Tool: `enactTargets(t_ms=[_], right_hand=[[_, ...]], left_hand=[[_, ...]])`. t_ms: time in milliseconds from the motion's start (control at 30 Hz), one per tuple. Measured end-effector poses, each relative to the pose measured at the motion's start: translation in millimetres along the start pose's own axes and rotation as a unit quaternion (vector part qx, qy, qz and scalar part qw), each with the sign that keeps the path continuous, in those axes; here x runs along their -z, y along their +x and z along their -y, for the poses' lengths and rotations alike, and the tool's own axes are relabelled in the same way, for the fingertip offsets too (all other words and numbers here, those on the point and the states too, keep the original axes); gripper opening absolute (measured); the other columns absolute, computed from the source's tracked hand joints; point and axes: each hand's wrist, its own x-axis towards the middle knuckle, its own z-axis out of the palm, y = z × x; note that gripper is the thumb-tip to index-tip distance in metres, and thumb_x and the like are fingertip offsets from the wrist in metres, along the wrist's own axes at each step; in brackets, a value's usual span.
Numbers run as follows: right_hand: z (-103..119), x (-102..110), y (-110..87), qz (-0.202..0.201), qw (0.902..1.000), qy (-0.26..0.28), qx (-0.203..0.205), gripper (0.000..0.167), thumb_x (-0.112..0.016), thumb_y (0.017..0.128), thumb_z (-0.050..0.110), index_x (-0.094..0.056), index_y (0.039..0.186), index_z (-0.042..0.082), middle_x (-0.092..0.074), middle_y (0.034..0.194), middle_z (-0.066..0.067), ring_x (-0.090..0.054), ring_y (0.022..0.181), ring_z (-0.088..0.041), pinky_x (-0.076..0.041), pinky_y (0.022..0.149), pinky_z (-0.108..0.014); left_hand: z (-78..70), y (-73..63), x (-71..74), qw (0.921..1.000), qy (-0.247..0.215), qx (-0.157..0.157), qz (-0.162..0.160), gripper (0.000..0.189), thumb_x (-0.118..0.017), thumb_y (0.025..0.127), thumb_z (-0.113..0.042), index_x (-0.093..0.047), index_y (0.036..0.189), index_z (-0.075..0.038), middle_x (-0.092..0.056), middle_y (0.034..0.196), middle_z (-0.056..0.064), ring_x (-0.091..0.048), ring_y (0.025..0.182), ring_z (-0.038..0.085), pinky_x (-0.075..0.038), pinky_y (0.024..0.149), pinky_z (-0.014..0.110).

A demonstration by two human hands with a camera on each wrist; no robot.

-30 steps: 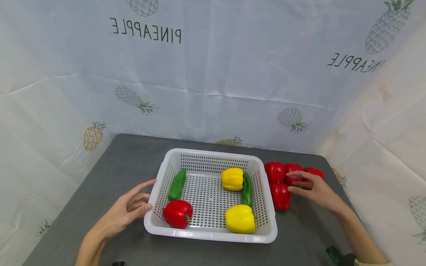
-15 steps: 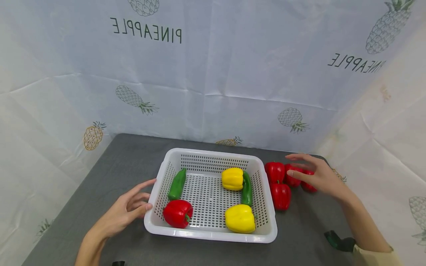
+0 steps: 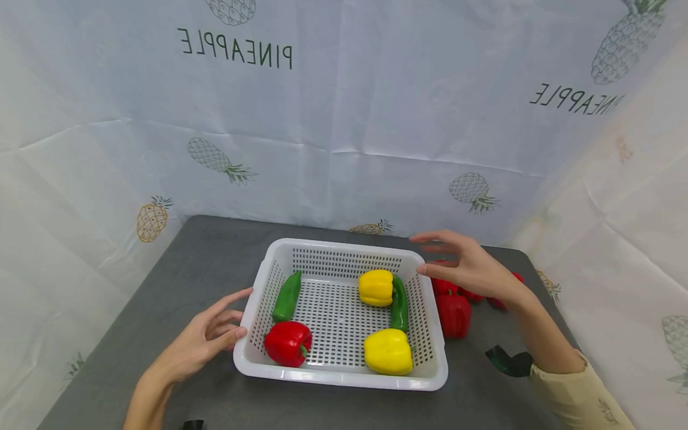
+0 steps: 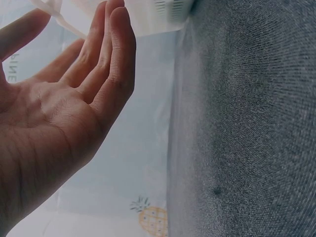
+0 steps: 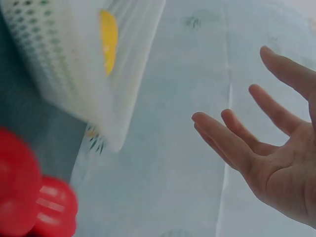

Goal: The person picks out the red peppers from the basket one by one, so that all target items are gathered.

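Observation:
A white plastic basket (image 3: pixel 338 377) stands mid-table. Inside lie a red bell pepper (image 3: pixel 286 343), a front yellow bell pepper (image 3: pixel 388 351), a back yellow bell pepper (image 3: pixel 375 288), a left green pepper (image 3: pixel 287 297) and a right green pepper (image 3: pixel 399 304). My left hand (image 3: pixel 196 343) has its relaxed fingers at the basket's left rim; whether they touch it I cannot tell. My right hand (image 3: pixel 475 269) is raised near the back right corner, fingers spread, nothing in them. Beneath it, several red bell peppers (image 3: pixel 454 316) sit right of the basket, partly hidden.
The dark grey tabletop (image 3: pixel 209 257) reaches back to a white curtain (image 3: pixel 344 119) printed with pineapples. A dark strap-like thing (image 3: pixel 509 362) is by my right forearm, and a small dark object (image 3: pixel 193 424) shows at the bottom edge.
My right hand has risen from the red peppers and moved left to the basket's back right corner, empty. The left hand and basket have hardly moved.

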Motion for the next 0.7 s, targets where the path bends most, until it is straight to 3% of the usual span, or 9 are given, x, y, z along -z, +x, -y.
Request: enactTargets(t_ms=[200, 500, 700], right_hand=[[15, -17, 20.8, 0.039, 0.9982, 0.028, 0.037, 0.055, -0.082, 0.097, 0.016, -0.062, 0.149, 0.015, -0.058, 0.157, -0.013, -0.058, 0.144, -0.048, -0.059, 0.106, -0.057], [36, -43, 43.5, 0.100, 0.9928, 0.052, 0.040, 0.059, -0.084, 0.096, 0.024, -0.062, 0.149, 0.014, -0.059, 0.157, -0.010, -0.061, 0.143, -0.040, -0.060, 0.108, -0.056], [45, -63, 63.4, 0.140, 0.9875, 0.057, 0.045, 0.058, -0.084, 0.095, 0.023, -0.063, 0.148, 0.013, -0.060, 0.157, -0.011, -0.061, 0.143, -0.043, -0.060, 0.107, -0.054]], left_hand=[[0.1, -0.3, 0.0, 1.0000, 0.000, -0.004, -0.002, 0.079, -0.072, 0.104, -0.017, -0.030, 0.170, -0.009, -0.069, 0.138, 0.029, -0.077, 0.109, 0.014, -0.068, 0.084, 0.035], [0.4, 0.0, 0.1, 1.0000, -0.004, -0.002, 0.000, 0.079, -0.071, 0.105, -0.017, -0.029, 0.171, -0.009, -0.069, 0.138, 0.030, -0.077, 0.110, 0.013, -0.069, 0.085, 0.036], [0.7, 0.5, 0.5, 0.9999, -0.013, -0.005, 0.007, 0.079, -0.071, 0.105, -0.016, -0.028, 0.171, -0.009, -0.069, 0.138, 0.030, -0.076, 0.109, 0.011, -0.069, 0.085, 0.036]])
